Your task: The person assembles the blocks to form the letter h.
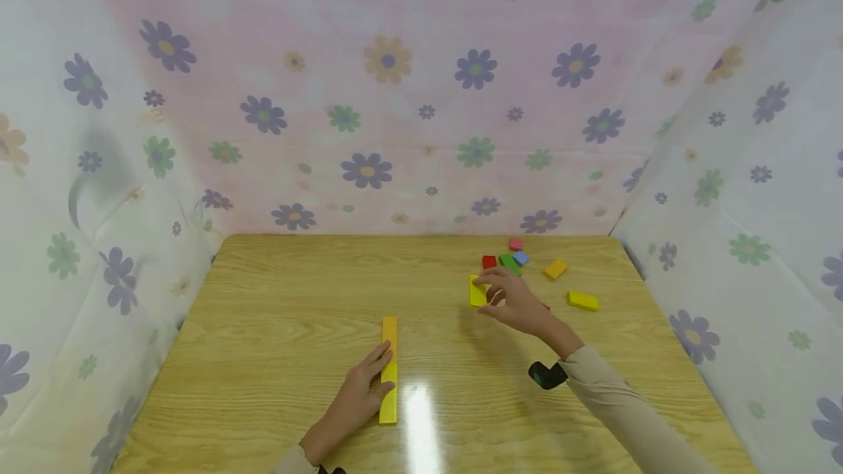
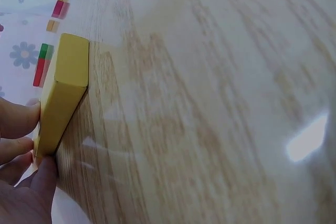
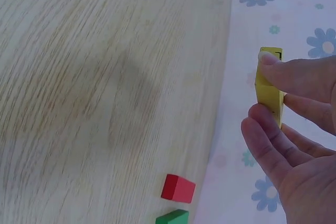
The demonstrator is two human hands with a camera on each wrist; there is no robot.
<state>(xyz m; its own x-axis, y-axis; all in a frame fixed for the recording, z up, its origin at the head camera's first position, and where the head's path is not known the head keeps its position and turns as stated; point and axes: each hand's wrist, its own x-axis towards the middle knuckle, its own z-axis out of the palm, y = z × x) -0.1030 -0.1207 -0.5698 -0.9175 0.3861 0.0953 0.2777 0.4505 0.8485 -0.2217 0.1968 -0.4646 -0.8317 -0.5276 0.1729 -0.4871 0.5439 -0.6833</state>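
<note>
A straight row of yellow and orange blocks [image 1: 389, 408] lies on the table, pointing away from me. My left hand [image 1: 358, 393] grips this row from its left side. Up close in the left wrist view, my fingers [image 2: 18, 119] touch the near yellow block [image 2: 72, 61] on both sides. To the right, my right hand [image 1: 516, 306] pinches a single yellow block [image 1: 476, 292] between thumb and fingers. The right wrist view shows that yellow block [image 3: 269, 98] held off the table, partly covered by the thumb.
Beyond my right hand lie a red block [image 1: 489, 262], a green block [image 1: 508, 263], a blue block [image 1: 521, 258] and a pink block [image 1: 516, 244]. An orange block [image 1: 555, 269] and a yellow block [image 1: 583, 301] lie farther right. Flowered cloth [image 1: 421, 196] encloses the wooden table [image 1: 283, 313].
</note>
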